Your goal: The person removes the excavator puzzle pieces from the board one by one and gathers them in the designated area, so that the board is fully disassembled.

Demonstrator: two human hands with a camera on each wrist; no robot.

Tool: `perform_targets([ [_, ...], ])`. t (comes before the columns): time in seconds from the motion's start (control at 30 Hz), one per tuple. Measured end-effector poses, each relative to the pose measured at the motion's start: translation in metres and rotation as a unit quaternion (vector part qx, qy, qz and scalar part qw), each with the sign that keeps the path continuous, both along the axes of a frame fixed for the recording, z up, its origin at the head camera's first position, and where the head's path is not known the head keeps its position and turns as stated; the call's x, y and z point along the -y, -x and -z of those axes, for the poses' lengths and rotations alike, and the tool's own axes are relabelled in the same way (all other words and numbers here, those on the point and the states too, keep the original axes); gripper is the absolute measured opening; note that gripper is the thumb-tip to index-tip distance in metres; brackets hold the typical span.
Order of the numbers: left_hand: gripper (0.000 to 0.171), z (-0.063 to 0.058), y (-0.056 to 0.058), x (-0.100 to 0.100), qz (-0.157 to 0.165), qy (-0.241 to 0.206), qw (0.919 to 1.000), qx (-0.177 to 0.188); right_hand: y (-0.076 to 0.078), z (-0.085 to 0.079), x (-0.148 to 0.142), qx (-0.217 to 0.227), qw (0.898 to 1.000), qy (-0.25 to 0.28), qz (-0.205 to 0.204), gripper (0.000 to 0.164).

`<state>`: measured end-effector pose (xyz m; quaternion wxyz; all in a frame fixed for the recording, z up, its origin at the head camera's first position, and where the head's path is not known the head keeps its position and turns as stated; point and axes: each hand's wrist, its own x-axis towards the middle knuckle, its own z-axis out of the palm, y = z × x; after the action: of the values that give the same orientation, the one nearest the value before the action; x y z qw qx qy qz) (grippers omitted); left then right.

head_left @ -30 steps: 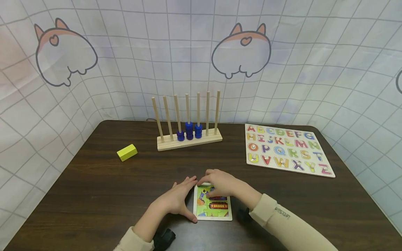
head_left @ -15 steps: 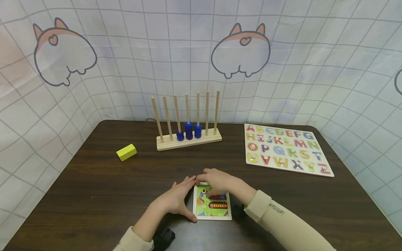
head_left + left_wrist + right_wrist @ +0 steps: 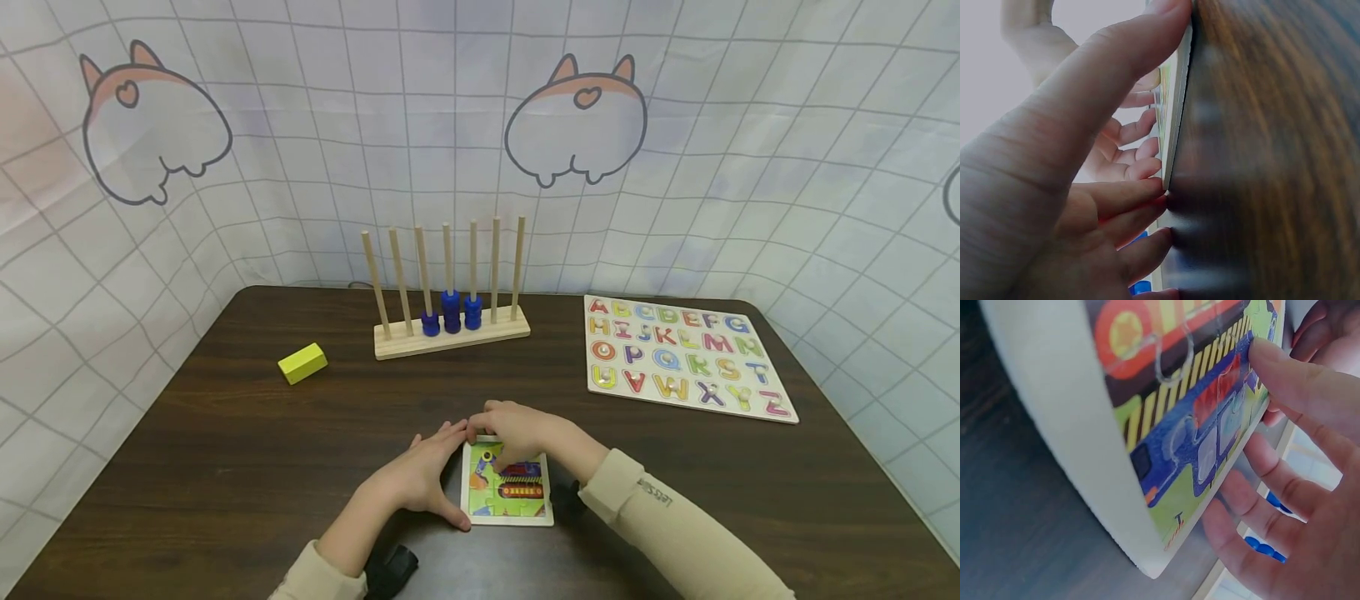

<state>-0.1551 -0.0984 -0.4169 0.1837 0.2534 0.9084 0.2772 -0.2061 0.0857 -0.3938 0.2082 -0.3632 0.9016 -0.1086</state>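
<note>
A small framed jigsaw puzzle (image 3: 521, 498), its pieces picturing a tracked machine on green, lies flat near the table's front. My left hand (image 3: 420, 477) spans its left side with straight fingers: the thumb touches the near-left corner, and fingertips meet the far-left corner. From beyond the far edge my right hand (image 3: 517, 433) holds the puzzle. In the right wrist view its thumb (image 3: 1304, 384) rests on the picture, while the other fingers bend down along the far edge. The left wrist view shows the puzzle's pale rim (image 3: 1179, 94) edge-on. My right hand covers the puzzle's upper part.
Behind the puzzle stands a wooden peg rack (image 3: 453, 340) with blue beads on three pegs. An alphabet board (image 3: 686, 360) lies at the right back, and a yellow block (image 3: 303, 364) at the left. A gridded cloth (image 3: 450, 125) hangs behind the table (image 3: 225, 467).
My right forearm has shifted slightly to the left, and the right hand with it. My left hand stays in place, and the puzzle hardly moves.
</note>
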Motion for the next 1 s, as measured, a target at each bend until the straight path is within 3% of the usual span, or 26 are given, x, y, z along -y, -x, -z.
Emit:
perform_targets([
  [0.43, 0.112, -0.0014, 0.0008, 0.0006, 0.000, -0.002, 1.0000, -0.001, 0.0029, 0.0003, 0.0038, 0.021, 1.000, 0.019, 0.001, 0.039],
  [0.63, 0.111, -0.0015, 0.0002, 0.0003, 0.002, -0.004, 1.0000, -0.002, 0.0016, 0.0016, 0.0040, 0.034, 0.999, 0.031, -0.005, 0.032],
  [1.0, 0.110, -0.0002, 0.0009, 0.0010, 0.000, -0.006, 1.0000, 0.002, 0.0010, 0.0004, 0.0019, 0.027, 0.999, 0.036, 0.008, 0.034],
])
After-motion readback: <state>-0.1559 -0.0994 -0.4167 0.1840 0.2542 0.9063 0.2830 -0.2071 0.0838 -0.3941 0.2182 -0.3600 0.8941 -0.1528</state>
